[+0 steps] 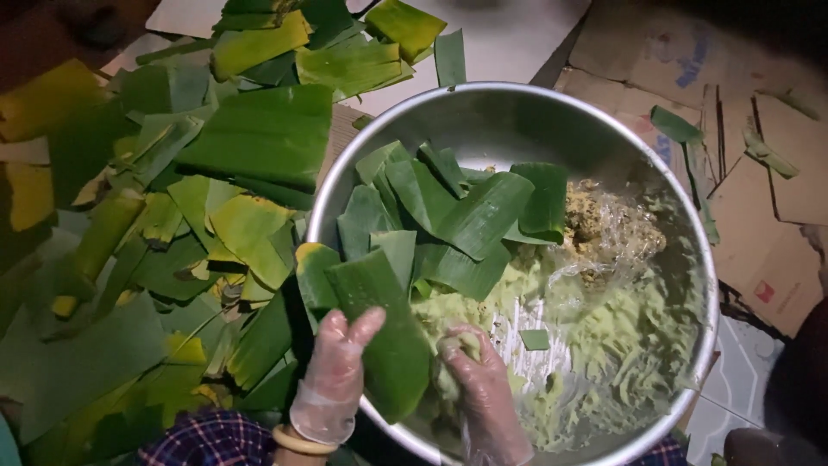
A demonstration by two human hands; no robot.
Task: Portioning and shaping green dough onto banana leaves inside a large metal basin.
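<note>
On the far left a loose heap of cut banana leaves (216,164) covers the floor, green with yellowed edges, many pieces overlapping. Just right of it, at the bottom, the left hand (332,380), in a thin clear glove with a pale bangle (297,442) at the wrist, lies against a broad leaf strip (384,336) that leans over the rim of the metal basin (517,108); its grip is loose, fingers spread flat on the leaf rather than closed round it. Beside it the right hand (487,388), also gloved, is curled inside the basin round a small lump of pale green dough (457,345), a narrow grip pinching the lump.

By the look of it the work is midway: a stack of leaf pieces (466,216) lies ready in the basin, a good share of green dough (621,345) is smeared across the bottom and right wall, and a bag of crumbly yellow filling (604,229) sits open at the upper right. No finished parcel shows anywhere.

Further right, flattened brown cardboard boxes (759,207) line the floor, rectangular flaps with a faded blue mark near the top and a small red mark at the lower right corner; a few stray leaf scraps (677,125) lie on them
</note>
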